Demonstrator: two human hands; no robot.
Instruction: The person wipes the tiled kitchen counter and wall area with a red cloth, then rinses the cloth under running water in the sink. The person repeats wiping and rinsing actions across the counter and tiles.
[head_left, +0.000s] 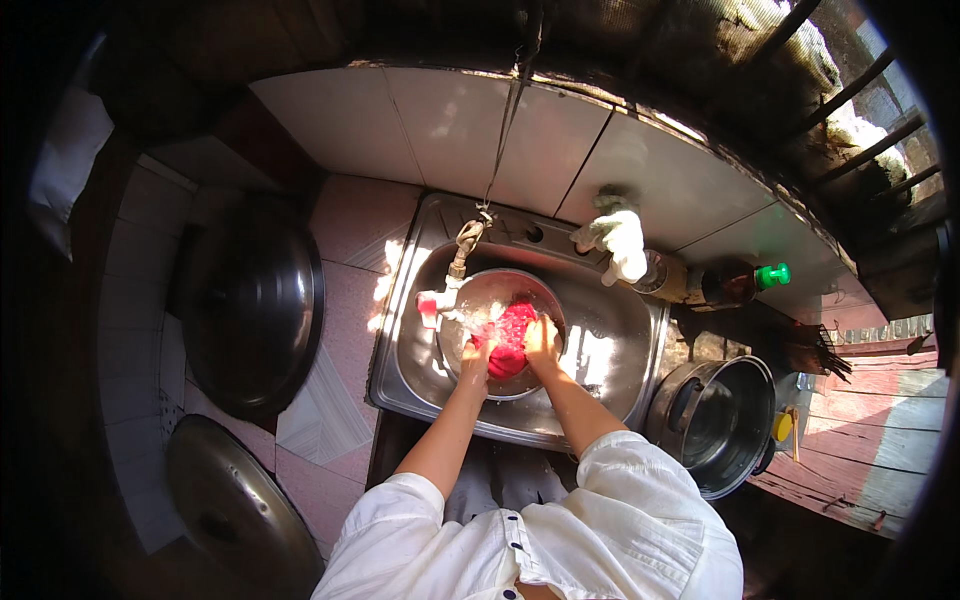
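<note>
Both my hands grip a wet red cloth (512, 341) over a round metal basin (529, 280) standing in a stainless steel sink (628, 352). My left hand (478, 356) has the cloth's left edge, and my right hand (541, 341) closes on its right edge. Water runs onto the cloth from a tap with a red handle (427, 306), just to the left above the basin. Sunlight glares on the cloth and the water, so the cloth's exact folds are hard to make out.
Right of the sink stands a deep metal pot (724, 420). Behind it are a bottle with a green cap (772, 275) and a jar (656, 274). A whitish cloth (624, 236) hangs at the tiled wall. Large metal lids (255, 307) lie at the left.
</note>
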